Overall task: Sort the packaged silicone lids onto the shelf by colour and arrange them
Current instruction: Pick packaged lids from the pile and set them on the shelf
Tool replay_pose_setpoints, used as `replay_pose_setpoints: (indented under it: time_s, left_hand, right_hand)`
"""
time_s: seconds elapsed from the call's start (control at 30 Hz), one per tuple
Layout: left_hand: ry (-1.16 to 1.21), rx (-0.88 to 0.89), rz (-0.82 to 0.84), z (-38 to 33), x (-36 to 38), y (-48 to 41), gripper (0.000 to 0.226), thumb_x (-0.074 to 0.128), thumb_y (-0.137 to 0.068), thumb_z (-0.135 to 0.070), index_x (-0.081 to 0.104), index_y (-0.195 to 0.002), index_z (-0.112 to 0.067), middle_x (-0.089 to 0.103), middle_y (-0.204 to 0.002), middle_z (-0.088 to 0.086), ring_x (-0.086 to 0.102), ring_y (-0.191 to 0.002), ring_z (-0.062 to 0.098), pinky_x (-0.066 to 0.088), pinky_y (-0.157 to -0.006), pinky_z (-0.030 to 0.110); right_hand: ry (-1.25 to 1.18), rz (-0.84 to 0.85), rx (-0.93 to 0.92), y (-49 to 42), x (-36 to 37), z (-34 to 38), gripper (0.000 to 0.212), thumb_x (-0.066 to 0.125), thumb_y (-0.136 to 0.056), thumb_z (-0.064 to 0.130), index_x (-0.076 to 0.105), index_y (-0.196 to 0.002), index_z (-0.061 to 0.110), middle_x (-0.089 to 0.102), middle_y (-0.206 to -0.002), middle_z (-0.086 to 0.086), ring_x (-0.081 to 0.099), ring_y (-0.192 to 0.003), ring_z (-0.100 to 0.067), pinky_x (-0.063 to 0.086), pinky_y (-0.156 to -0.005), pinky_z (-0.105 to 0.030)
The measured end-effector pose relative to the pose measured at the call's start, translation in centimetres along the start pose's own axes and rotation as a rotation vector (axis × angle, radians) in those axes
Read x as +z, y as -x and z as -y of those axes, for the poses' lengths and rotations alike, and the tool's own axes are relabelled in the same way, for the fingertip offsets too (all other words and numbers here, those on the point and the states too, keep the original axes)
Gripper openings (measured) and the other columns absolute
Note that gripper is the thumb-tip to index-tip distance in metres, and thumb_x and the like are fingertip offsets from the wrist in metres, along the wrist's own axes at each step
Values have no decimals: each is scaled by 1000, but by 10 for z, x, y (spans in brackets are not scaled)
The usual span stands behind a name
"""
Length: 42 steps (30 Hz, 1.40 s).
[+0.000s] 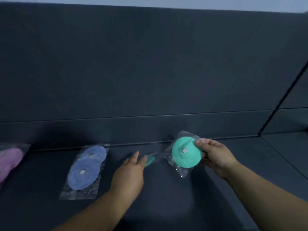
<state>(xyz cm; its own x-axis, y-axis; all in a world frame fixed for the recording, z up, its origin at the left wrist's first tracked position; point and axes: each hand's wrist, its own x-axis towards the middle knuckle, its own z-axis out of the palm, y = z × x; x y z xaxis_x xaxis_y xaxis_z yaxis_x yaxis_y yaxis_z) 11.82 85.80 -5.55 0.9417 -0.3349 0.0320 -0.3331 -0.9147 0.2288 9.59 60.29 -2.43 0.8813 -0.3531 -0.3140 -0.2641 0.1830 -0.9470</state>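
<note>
Found open room on the dark shelf [166, 205] in front of both hands and between them, with more to the right of the right grip. Bounded at the back by a low step [150, 145] under the dark back panel [150, 64], and at far right by a slanting panel edge [281, 100].

Recorded at the right grip [215, 157]: a green packaged lid [185, 153], pinched at its right rim, thumb on the front face, fingers curled behind the clear bag. Held tilted up, face toward the camera, close to the back step. Cannot tell whether the bag's lower corner touches the shelf. Forearm entering from lower right, wrist bent inward.

Recorded at the left grip [130, 172]: reached forward, back of hand up, fingers stretched out, thumb raised. Just past the fingertips, a second green packaged lid [150, 160], heavily blurred. Touching or apart, held or not: cannot tell.

Lying flat to the left of the left grip, apart from it: two blue packaged lids [86, 169], overlapping front to back. At the far left, cut off by the frame: pink packaged lids [10, 160], count not discernible.
</note>
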Motion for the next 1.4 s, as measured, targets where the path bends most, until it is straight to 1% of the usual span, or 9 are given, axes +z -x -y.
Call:
replay_pose_setpoints:
  time_s: [0.17, 0.3, 0.47, 0.57, 0.7, 0.8, 1.03, 1.2, 1.4]
  left_hand:
    - [66, -14, 287, -15, 16, 0, 78, 52, -92, -47, 11, -153, -20, 5, -161, 6, 14, -147, 21, 16, -115, 26]
    - [187, 38, 339, 6, 13, -6, 80, 62, -88, -39, 15, -152, -29, 2, -161, 2, 7, -148, 15, 9, -114, 18]
    - [172, 20, 346, 23, 20, -3, 77, 62, -86, -43, 15, -146, -51, 3, -159, -5, 9, -144, 23, 15, -118, 31]
    - [278, 10, 345, 26, 20, -8, 77, 69, -83, -39, 25, -145, -46, 14, -153, -2, 25, -138, 17, 23, -115, 25]
    - [544, -56, 342, 37, 16, -10, 53, 63, -88, -18, 47, -135, -39, 38, -136, -8, 54, -111, 8, 40, -98, 15]
    - [723, -230, 247, 46, 17, -3, 42, 53, -90, -9, 60, -124, -34, 63, -121, 2, 63, -105, 19, 49, -98, 33]
    - [730, -320, 122, 42, 21, 10, 63, 61, -90, -31, 34, -147, -23, 51, -139, 1, 50, -125, 11, 39, -103, 26]
    - [940, -314, 139, 27, 27, 11, 55, 63, -89, -10, 46, -138, -25, 61, -120, -10, 53, -101, -9, 47, -74, 8]
    - [1004, -334, 47, 34, 25, -5, 55, 60, -88, 1, 47, -136, -20, 60, -116, -14, 55, -103, -3, 48, -76, 11]
  right_hand:
    - [139, 178, 60, -9, -12, -10, 17, 69, -85, 17, 65, -95, 5, 67, -75, -8, 61, -62, -17, 49, -57, -27]
    - [314, 306, 113, -11, -10, -19, 17, 68, -87, 19, 64, -99, 7, 65, -70, -4, 57, -56, -12, 44, -50, -23]
    - [456, 519, 177, -9, 8, -32, 19, 68, -87, 22, 61, -101, 14, 64, -68, 3, 50, -58, -10, 36, -50, -21]
    - [461, 554, 203, -7, 25, -38, 19, 69, -86, 26, 61, -102, 20, 66, -72, 7, 52, -60, -7, 37, -53, -20]
    - [397, 506, 189, -11, 48, -41, 26, 72, -83, 28, 61, -106, 21, 69, -87, 3, 59, -74, -10, 43, -61, -24]
    - [336, 396, 121, -12, 67, -46, 40, 75, -81, 19, 56, -116, 16, 72, -97, -6, 67, -79, -15, 51, -66, -26]
    - [917, 145, -153, 8, 77, -55, 85, 86, -59, 49, 41, -128, 28, 55, -117, 7, 57, -100, -10, 46, -84, -20]
    - [813, 194, -191, 12, 95, -68, 83, 88, -61, 34, 43, -131, 28, 59, -116, 6, 58, -101, -11, 50, -87, -23]
    - [740, 169, -249, -4, 108, -61, 81, 87, -65, 29, 43, -133, 26, 58, -120, 3, 59, -101, -11, 46, -90, -20]
